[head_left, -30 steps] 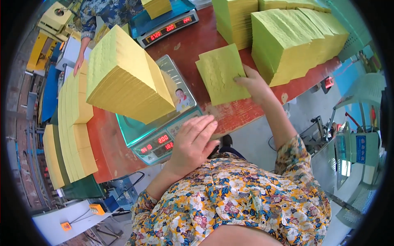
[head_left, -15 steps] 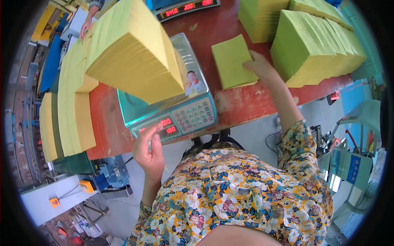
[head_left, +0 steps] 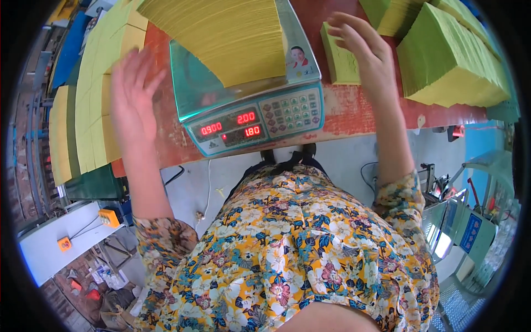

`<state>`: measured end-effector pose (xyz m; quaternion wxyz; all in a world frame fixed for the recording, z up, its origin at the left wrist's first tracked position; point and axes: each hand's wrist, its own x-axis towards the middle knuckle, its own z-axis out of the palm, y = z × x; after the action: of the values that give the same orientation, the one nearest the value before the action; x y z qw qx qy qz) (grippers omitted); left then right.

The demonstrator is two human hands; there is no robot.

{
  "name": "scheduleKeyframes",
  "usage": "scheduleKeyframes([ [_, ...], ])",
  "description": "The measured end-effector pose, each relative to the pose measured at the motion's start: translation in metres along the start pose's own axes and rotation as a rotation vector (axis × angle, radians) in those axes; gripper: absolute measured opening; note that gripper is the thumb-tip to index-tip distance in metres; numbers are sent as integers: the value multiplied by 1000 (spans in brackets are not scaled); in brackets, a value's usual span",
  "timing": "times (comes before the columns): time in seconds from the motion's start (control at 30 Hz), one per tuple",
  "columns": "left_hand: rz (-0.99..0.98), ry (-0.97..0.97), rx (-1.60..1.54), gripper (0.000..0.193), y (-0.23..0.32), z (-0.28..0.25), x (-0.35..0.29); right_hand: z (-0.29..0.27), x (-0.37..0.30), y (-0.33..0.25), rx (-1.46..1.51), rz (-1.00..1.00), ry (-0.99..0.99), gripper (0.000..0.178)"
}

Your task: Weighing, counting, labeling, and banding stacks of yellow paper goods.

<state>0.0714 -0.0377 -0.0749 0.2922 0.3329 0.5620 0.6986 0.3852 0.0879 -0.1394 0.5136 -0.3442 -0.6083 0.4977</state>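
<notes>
A tall stack of yellow paper [head_left: 232, 41] stands on the pan of a digital scale [head_left: 298, 110] with lit red digits. To the left of the scale, my left hand [head_left: 135, 97] is raised with its fingers apart, holding nothing. My right hand [head_left: 368, 52] hovers on the other side, fingers spread, partly in front of a low stack of yellow-green paper [head_left: 340, 61] on the table. Both hands are apart from the tall stack, whose top runs out of view.
Joined blocks of yellow paper [head_left: 91, 116] line the left side of the red table [head_left: 354, 113]. Larger yellow-green stacks [head_left: 453, 61] stand at the right. A white panel with orange switch boxes [head_left: 110, 217] lies below left, and a glass-sided machine [head_left: 478, 232] stands lower right.
My left hand has gone up and left, away from the scale display. My right hand has lifted off the low paper stack. The view has shifted, and the other person's hand is out of sight.
</notes>
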Motion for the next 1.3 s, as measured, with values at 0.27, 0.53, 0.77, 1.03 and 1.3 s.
scheduleKeyframes([
  [0.27, -342, -496, -122, 61, 43, 70, 98, 102, 42, 73, 96, -121, 62, 42],
  [0.53, -605, -699, -36, 55, 37, 56, 84, 118, -59, 28, 82, -2, 286, 47],
  [0.77, -628, -924, -35, 55, 39, 40, 71, 96, -156, 41, 342, 501, 231, 35],
  [1.03, -637, -931, -41, 52, 32, 44, 83, 128, -130, 49, 949, 544, 119, 38],
  [1.3, -489, -865, -49, 57, 8, 81, -17, 8, -184, 3, 609, 421, 402, 40],
])
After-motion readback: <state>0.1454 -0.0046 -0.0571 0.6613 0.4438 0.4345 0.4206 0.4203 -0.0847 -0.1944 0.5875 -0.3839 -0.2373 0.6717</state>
